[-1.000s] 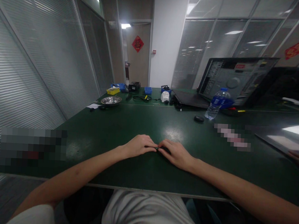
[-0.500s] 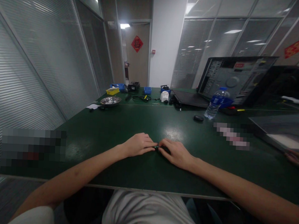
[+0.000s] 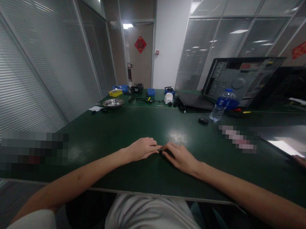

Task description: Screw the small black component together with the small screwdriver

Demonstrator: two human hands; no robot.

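Small dark part (image 3: 161, 151) pinched between both hands (image 3: 143, 149) (image 3: 179, 157) on the worktop (image 3: 131, 127), well short of the water bottle (image 3: 221, 106); fitting underway, next needs fine fingertip alignment.

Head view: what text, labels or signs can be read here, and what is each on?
Nothing can be read for certain.
Red diamond sign on the door: one dark character, too blurred to read.
Red sign on the right glass wall: blurred.
Blue label on the water bottle: too small.
Red sticker on the open computer case: too small.
Two patches on the table are pixelated.
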